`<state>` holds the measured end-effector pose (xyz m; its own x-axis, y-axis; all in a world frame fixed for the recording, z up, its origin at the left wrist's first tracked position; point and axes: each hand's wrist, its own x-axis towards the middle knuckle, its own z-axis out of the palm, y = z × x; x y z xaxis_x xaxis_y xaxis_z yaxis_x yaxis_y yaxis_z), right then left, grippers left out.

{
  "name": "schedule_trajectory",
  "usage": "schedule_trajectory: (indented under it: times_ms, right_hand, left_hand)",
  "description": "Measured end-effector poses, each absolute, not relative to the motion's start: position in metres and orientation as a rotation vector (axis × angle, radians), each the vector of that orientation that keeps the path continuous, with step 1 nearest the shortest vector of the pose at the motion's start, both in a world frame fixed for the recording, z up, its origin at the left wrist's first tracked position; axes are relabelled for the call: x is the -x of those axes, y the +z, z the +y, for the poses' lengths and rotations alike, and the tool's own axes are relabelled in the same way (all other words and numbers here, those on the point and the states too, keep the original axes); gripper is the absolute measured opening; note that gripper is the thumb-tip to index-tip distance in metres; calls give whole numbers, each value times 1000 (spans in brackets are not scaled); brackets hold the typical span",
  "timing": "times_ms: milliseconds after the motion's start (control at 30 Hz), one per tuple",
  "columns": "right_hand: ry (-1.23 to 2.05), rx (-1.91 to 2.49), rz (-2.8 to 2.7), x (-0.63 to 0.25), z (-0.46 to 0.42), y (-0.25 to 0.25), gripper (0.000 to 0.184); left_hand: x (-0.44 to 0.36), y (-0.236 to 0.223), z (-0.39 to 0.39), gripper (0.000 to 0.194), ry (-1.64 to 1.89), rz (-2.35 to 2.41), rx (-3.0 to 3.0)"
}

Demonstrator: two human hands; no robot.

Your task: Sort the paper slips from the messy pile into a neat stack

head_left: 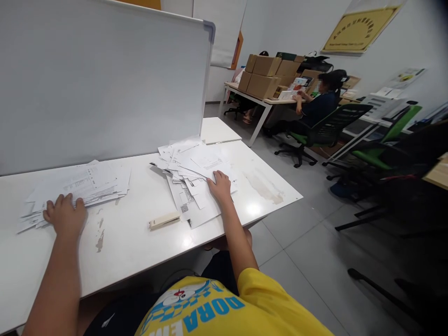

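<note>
My left hand [65, 215] lies palm down on the near edge of a flat stack of printed papers [84, 184] at the left of the white table [133, 242], its fingers curled slightly over the sheets. My right hand [220, 185] rests flat with fingers spread on a loose, messy heap of papers [192, 175] at the table's right. A cream stapler [164, 220] lies on the table between the two piles, nearer the right one. Neither hand grips anything.
A large whiteboard [101, 79] stands upright along the table's far side. Behind, a seated person [317, 107] works at a desk stacked with cardboard boxes [269, 74]. Green-and-black office chairs [371, 149] crowd the right; grey tiled floor [308, 224] lies between.
</note>
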<state>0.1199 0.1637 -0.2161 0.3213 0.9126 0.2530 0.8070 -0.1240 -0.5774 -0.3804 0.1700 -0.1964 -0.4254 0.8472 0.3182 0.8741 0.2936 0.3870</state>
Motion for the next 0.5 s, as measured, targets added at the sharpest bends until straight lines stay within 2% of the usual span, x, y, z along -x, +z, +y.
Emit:
schedule_trajectory:
  times_ms: [367,500]
  right_hand:
    - [343,1862,-1482,-137,164,-221,44]
    - [277,1993,-1487,-126,175,-205,51]
  left_hand:
    - [387,-204,172,62,-810,-2456,1650]
    - [384,-202,170,63,-806,-2462,1637]
